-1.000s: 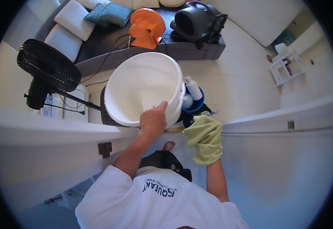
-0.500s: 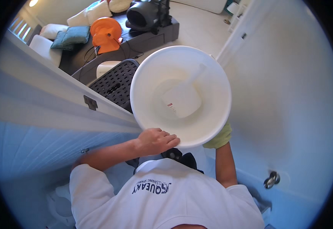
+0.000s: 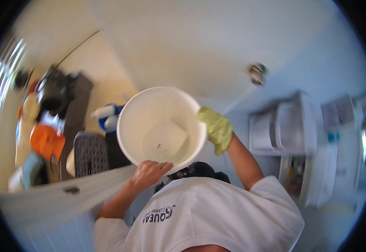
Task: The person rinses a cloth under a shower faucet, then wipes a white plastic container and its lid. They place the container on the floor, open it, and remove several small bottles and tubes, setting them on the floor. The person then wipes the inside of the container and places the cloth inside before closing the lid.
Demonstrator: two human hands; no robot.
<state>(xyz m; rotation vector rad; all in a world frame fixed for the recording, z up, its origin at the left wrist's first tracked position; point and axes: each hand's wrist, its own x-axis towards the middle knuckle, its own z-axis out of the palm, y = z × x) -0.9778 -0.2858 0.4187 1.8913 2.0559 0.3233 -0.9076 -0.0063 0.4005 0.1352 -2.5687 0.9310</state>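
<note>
From here I've the left hand (image 3: 151, 172) clamped on the white bucket (image 3: 133, 115), its white scoop (image 3: 169, 137) lying beyond that grip. Green cloth (image 3: 217, 129) hides my right hand; its hold I can't tell.

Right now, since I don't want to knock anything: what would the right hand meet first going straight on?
Most likely the white bucket: its rim lies beside the green cloth; whether they touch is unclear.

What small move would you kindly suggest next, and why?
Perhaps steady the white bucket with a firmer hold from the left hand, since a flat white object lies inside it and a green cloth is at its right side.
</note>
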